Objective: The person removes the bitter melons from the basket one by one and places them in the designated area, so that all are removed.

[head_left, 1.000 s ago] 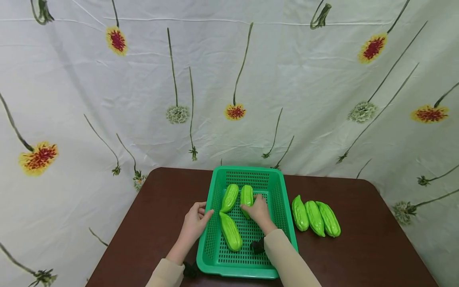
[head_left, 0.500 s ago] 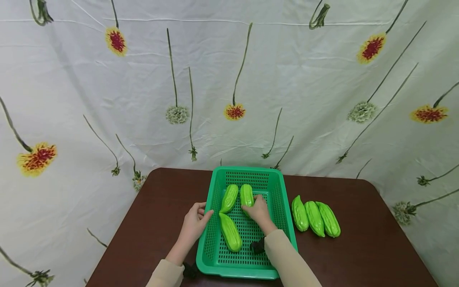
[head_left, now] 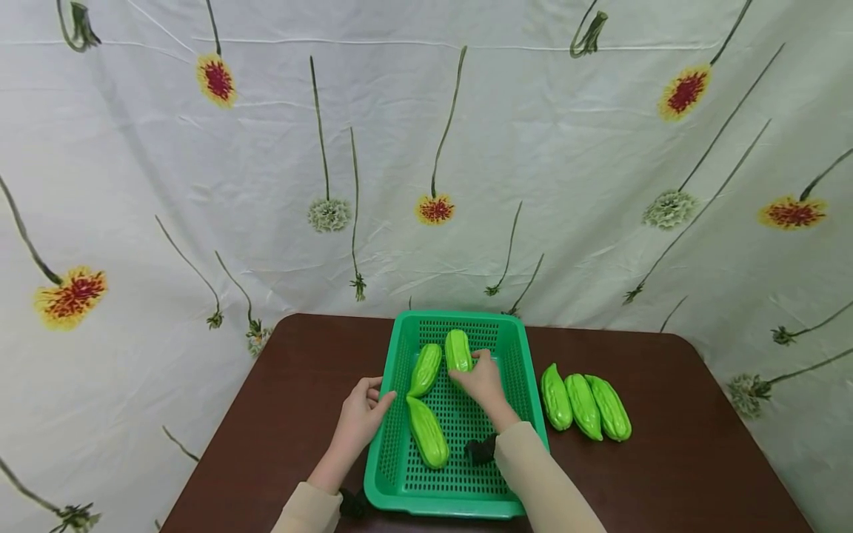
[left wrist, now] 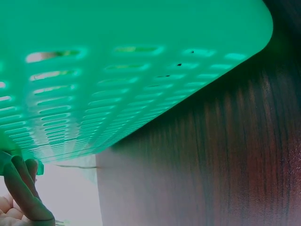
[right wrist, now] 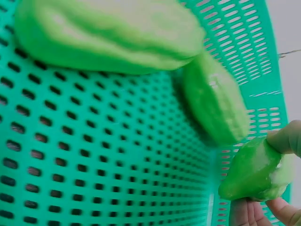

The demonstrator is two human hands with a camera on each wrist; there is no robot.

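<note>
Basket [head_left: 445,506] holds two gourds [head_left: 428,433]; right fingers [right wrist: 288,139] pinch a third [right wrist: 255,170]

Six glossy bright-green ridged gourds [head_left: 428,434]; one green rectangular perforated plastic basket [head_left: 446,505]; one dark-brown wood-grain table [head_left: 693,451].

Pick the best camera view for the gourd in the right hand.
Right wrist: the held gourd is largest there, and you can see the fingers gripping it, though they hide part of it. Head shows it smaller, lower end hidden by the right hand. Left wrist: can't make it out past the basket.
</note>
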